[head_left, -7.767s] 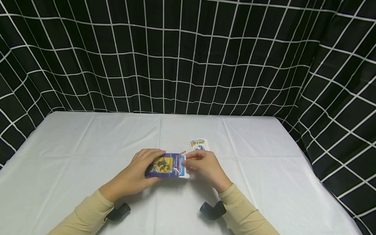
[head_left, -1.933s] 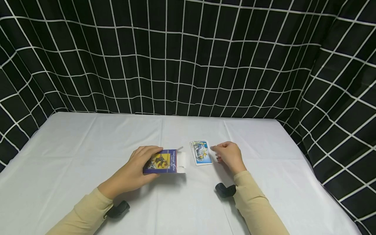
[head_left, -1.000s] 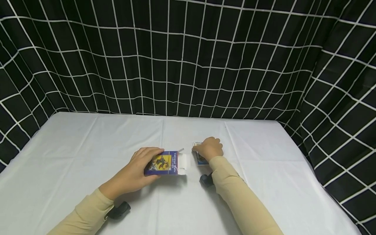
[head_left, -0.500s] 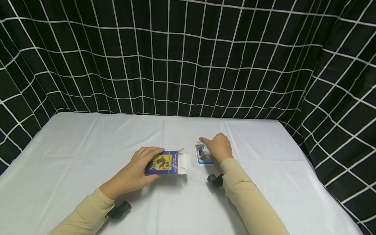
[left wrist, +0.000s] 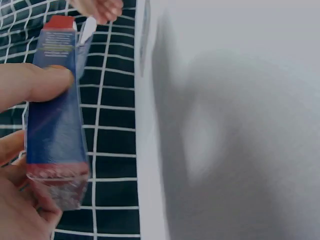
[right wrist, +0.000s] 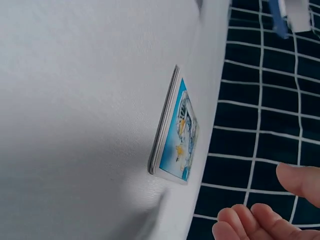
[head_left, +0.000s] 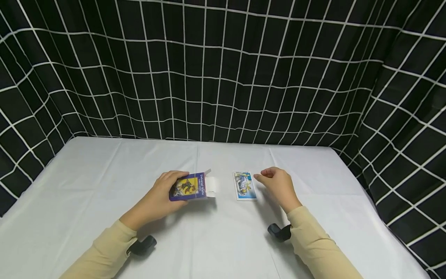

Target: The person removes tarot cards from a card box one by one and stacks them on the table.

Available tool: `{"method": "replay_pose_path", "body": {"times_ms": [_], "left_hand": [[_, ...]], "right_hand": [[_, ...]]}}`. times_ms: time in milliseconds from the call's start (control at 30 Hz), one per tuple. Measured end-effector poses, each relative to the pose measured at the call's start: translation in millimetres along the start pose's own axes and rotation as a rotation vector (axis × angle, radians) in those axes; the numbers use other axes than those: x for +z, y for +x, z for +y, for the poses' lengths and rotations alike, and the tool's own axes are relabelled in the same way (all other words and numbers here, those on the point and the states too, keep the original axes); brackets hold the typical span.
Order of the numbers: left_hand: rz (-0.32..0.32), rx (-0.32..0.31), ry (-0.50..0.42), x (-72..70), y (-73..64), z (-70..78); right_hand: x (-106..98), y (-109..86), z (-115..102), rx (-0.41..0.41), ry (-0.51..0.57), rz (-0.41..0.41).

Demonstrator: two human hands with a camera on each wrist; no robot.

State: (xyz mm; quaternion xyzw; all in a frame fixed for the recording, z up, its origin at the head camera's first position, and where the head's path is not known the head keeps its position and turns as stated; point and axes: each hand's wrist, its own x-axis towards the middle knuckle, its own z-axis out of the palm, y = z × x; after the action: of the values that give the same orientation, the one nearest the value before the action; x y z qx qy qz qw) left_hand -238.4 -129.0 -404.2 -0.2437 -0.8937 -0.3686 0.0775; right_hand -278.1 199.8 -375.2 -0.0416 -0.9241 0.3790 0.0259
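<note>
My left hand (head_left: 155, 197) grips a purple-blue tarot card box (head_left: 188, 187) across its closed end, thumb along the near edge and fingers over the far edge. The box is held above the cloth, its end flap raised on the right; the left wrist view shows its blue side (left wrist: 57, 125) under the thumb. A small neat stack of tarot cards (head_left: 245, 186) lies face up to the right of the box. Just right of that stack hovers my right hand (head_left: 278, 187), its fingers loosely bent with nothing between them. In the right wrist view, thumb and fingers stand apart from the cards (right wrist: 177, 135).
A white cloth covers the table (head_left: 139, 162). Behind and on both sides hangs a black curtain (head_left: 223, 69) with a white grid. A dark wrist camera (head_left: 143, 245) sits on the left wrist and another camera (head_left: 280, 232) on the right.
Earlier my right hand pinched a card at the box's mouth. That card came onto the stack, my right hand passed over the stack, which became neater, and drew back right. The left keeps its grip.
</note>
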Motion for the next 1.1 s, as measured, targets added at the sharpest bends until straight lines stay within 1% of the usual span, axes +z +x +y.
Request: {"method": "replay_pose_path", "body": {"times_ms": [100, 233, 433, 633, 867, 967, 1100], "left_hand": [[0.013, -0.055, -0.001, 0.4, 1.9, -5.3], [0.017, -0.13, 0.006, 2.2, 6.7, -13.1], [-0.008, -0.242, 0.025, 12.0, 16.1, -22.6], [-0.034, -0.333, 0.05, 18.1, 19.7, -26.5], [-0.085, -0.366, 0.078, 16.7, 23.7, -27.4], [-0.099, -0.383, 0.072, 15.7, 25.1, -28.3], [-0.119, -0.393, 0.061, 15.6, 26.1, -31.3]], "right_hand": [[-3, -3.4, 1, -0.012, -0.009, -0.012], [-6, -5.0, 4, -0.027, -0.019, -0.002], [-8, -3.5, 15, -0.081, -0.047, 0.029], [-9, -4.1, 19, -0.092, -0.037, 0.028], [-16, -4.6, 17, -0.093, -0.03, 0.024], [-21, -3.4, 18, -0.068, -0.011, 0.02], [-27, -3.0, 25, -0.036, -0.017, 0.024]]}}
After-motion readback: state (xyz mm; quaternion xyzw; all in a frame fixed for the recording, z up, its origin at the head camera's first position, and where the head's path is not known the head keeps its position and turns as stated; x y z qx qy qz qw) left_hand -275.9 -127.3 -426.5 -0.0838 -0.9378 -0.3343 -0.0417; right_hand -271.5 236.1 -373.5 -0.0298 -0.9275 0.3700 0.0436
